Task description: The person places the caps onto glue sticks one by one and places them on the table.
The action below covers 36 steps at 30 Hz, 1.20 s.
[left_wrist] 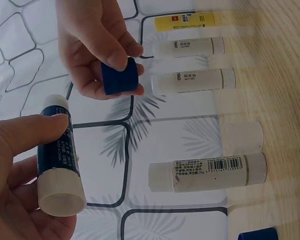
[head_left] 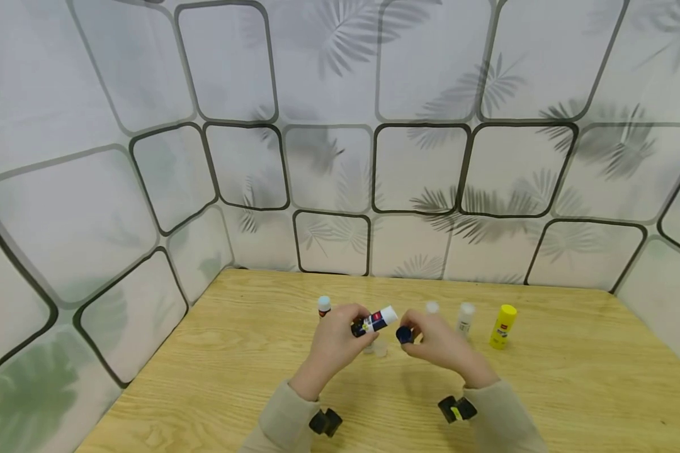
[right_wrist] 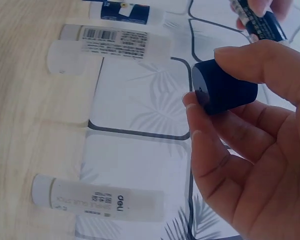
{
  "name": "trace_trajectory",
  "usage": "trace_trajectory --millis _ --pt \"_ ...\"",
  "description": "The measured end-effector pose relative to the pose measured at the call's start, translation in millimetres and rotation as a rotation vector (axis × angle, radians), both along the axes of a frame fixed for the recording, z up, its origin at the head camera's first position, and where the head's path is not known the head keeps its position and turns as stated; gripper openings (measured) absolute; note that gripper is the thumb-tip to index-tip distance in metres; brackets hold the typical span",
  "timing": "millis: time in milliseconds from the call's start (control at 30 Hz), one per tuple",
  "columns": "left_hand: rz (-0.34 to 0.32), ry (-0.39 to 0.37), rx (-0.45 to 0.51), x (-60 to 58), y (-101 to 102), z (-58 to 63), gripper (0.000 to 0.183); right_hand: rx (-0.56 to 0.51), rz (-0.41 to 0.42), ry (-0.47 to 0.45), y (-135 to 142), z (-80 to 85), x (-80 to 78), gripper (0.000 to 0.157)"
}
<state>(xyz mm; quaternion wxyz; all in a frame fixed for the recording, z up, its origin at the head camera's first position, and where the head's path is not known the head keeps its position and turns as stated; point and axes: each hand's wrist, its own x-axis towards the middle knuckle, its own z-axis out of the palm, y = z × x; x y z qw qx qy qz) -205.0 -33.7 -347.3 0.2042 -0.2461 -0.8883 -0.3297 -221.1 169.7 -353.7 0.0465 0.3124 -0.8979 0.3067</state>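
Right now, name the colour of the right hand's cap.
The cap is dark blue; best view: right wrist.

Left fingers grip a blue glue stick; across from them, right fingers pinch a blue cap! Upright on the tabletop behind: one yellow stick, two white sticks and a barcoded stick, a translucent cap just beside it.

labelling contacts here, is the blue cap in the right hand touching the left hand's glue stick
Apart. The left wrist view shows a clear gap between the blue cap in the right hand and the glue stick in the left hand.
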Motion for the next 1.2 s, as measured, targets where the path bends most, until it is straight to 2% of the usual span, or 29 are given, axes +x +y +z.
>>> trace_trajectory --millis 367,933,1200 --pt "-0.005 0.001 -0.014 0.1 0.9 -0.7 0.021 -0.035 -0.059 0.037 4.0 11.4 7.7 0.019" --pt "-0.028 -0.028 -0.046 -0.9 2.0 -2.1 0.02 -0.082 -0.053 0.048 3.4 17.8 12.9 0.02" --pt "-0.035 -0.028 -0.056 -0.8 2.0 -2.2 0.02 -0.101 -0.081 0.118 3.1 18.3 13.1 0.021"
